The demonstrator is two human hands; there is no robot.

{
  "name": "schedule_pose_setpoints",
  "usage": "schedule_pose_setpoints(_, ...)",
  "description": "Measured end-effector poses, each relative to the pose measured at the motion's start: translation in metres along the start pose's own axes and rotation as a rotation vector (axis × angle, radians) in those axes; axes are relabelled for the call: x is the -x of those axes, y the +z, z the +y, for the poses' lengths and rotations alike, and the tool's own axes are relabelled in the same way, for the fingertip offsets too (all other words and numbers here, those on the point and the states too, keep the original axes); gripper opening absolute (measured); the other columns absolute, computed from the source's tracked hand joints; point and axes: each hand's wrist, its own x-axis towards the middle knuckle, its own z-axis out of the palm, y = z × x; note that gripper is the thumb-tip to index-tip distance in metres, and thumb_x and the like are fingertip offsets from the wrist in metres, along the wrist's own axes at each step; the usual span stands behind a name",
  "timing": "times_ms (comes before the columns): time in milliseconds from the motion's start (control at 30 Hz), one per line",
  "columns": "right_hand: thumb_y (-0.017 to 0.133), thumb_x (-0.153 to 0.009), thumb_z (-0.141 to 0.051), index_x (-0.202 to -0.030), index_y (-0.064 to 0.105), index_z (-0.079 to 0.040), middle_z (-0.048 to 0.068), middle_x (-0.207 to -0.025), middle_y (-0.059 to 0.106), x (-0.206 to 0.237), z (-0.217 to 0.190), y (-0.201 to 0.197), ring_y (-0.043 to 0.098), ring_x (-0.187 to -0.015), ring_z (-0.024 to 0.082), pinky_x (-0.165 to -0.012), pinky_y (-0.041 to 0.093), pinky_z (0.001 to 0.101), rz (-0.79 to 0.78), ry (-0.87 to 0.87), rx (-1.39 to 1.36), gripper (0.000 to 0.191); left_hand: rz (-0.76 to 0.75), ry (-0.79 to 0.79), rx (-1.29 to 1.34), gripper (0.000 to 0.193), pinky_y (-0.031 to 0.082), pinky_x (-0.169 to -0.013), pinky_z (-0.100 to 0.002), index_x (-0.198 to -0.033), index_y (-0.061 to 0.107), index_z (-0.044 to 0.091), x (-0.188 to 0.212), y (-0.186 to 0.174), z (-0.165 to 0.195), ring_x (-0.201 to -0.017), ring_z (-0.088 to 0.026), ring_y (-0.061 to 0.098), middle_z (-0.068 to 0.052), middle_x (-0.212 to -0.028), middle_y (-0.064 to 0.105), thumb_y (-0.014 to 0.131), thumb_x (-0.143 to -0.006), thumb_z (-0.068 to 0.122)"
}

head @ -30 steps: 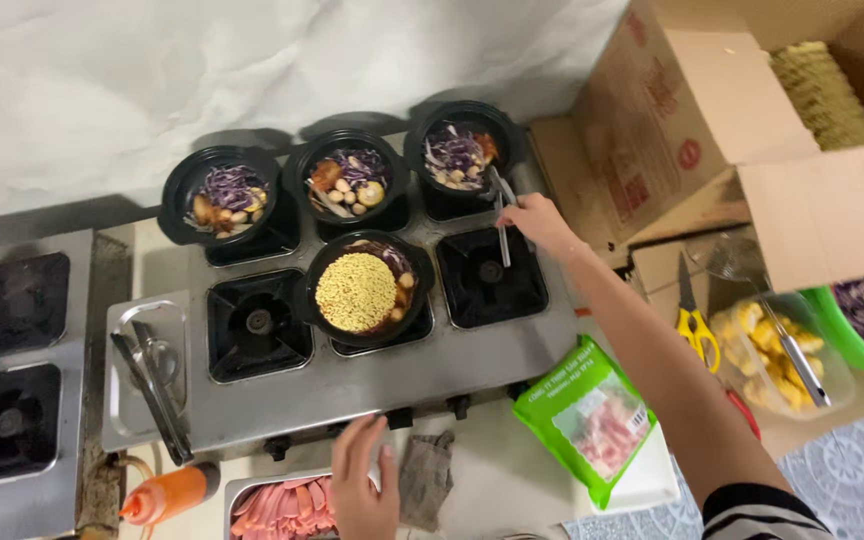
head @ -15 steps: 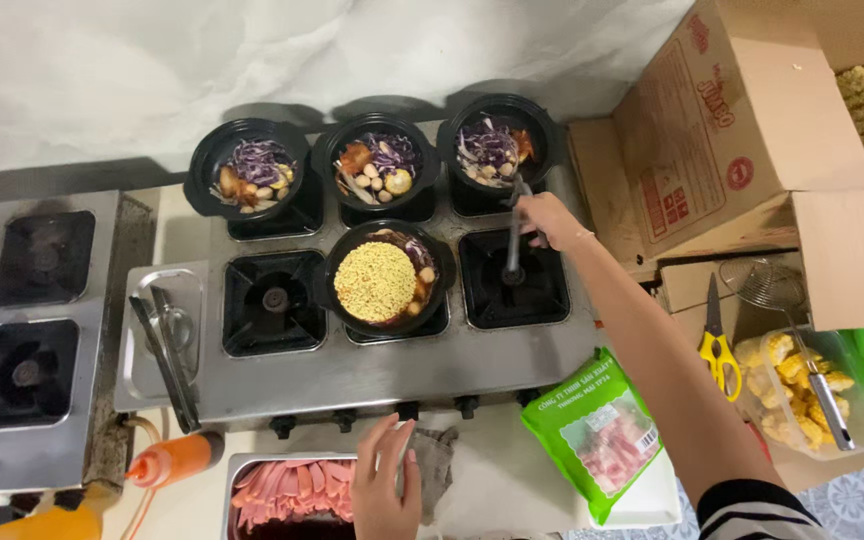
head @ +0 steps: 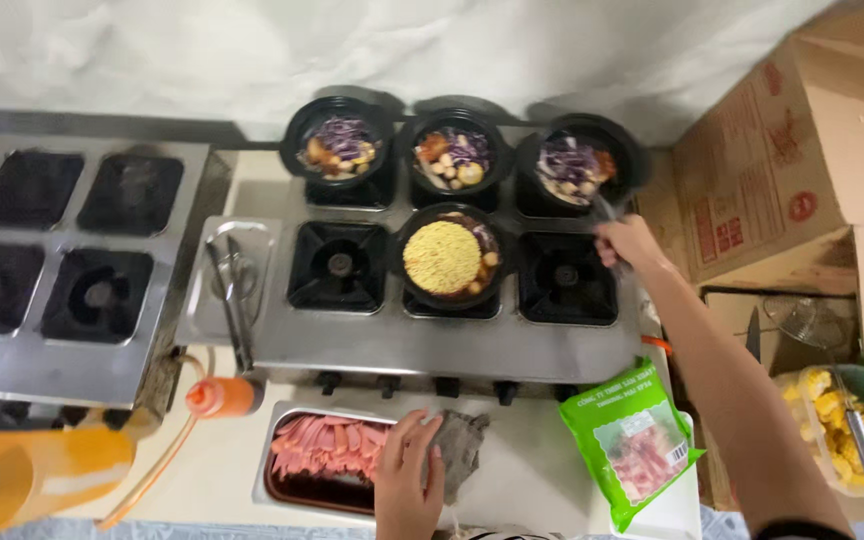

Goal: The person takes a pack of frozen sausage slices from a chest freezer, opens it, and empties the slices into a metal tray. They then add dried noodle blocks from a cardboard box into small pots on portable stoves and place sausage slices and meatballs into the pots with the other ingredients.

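Right hand [head: 628, 243]: fingers closed on a metal utensil [head: 603, 207], tip in the back-right pot [head: 577, 166] of purple cabbage just beyond the fingertips, apparently to work its contents. Left hand [head: 407, 472]: fingers curled on a grey cloth [head: 460, 447], beside the sausage tray [head: 324, 450]. Noodle pot [head: 448, 256] left of the right-hand fingers.

Right hand [head: 627, 243] now nearer right rear pot [head: 577, 168].
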Motion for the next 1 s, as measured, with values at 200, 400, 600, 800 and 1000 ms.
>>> schedule_pose_setpoints(200, 0.062, -0.096, -0.012, -0.081, 0.057, -0.001, 0.002, -0.064, 0.050, 0.155, -0.087, 0.044, 0.046, -0.051, 0.011, -0.045, 0.037, 0.0305, 0.007, -0.153, 0.261, 0.019, -0.022, 0.111, 0.045, 0.042, 0.052, -0.091, -0.042, -0.125, 0.065, 0.006, 0.007, -0.044, -0.014, -0.106, -0.033, 0.066, -0.014, -0.131, 0.060, 0.066, -0.083, -0.002)
schedule_pose_setpoints(400, 0.059, -0.089, 0.001, -0.102, 0.060, 0.005, 0.003, -0.067, 0.049, 0.247, -0.165, 0.214, 0.043, -0.052, 0.010, -0.044, 0.034, 0.0296, -0.233, -0.199, 0.179, 0.014, 0.004, 0.112, 0.139, 0.036, 0.055, -0.084, -0.041, -0.122, 0.066, 0.007, 0.004, -0.126, -0.040, -0.099, -0.031, 0.068, -0.013, -0.132, 0.061, 0.067, -0.087, -0.002)
schedule_pose_setpoints(600, 0.058, -0.082, 0.002, -0.112, 0.060, 0.000, -0.001, -0.057, 0.041, 0.258, -0.135, 0.506, 0.033, -0.044, 0.008, -0.039, 0.024, 0.0287, -0.604, -0.069, 0.013, 0.030, 0.071, 0.151, 0.119, 0.036, 0.056, -0.089, -0.042, -0.120, 0.065, 0.006, 0.020, -0.268, -0.131, -0.104, -0.034, 0.068, -0.014, -0.131, 0.064, 0.066, -0.086, -0.005)
schedule_pose_setpoints(800, 0.064, -0.096, -0.013, -0.082, 0.048, -0.005, -0.002, -0.059, 0.045, 0.264, -0.051, 0.766, 0.036, -0.043, 0.008, -0.039, 0.024, 0.0284, -0.707, 0.033, -0.096, 0.022, 0.080, -0.072, 0.274, 0.038, 0.058, -0.084, -0.037, -0.121, 0.066, 0.003, 0.061, -0.392, -0.199, -0.099, -0.027, 0.073, -0.016, -0.127, 0.064, 0.059, -0.086, -0.012)
schedule_pose_setpoints(1000, 0.065, -0.089, -0.015, -0.074, 0.058, -0.002, 0.002, -0.062, 0.053, 0.248, -0.005, 0.855, 0.049, -0.046, 0.012, -0.040, 0.039, 0.0313, -0.449, -0.090, 0.218, 0.021, 0.144, -0.237, 0.315, 0.045, 0.060, -0.079, -0.034, -0.120, 0.066, 0.003, 0.092, -0.447, -0.246, -0.097, -0.026, 0.075, -0.016, -0.126, 0.064, 0.052, -0.082, -0.016)
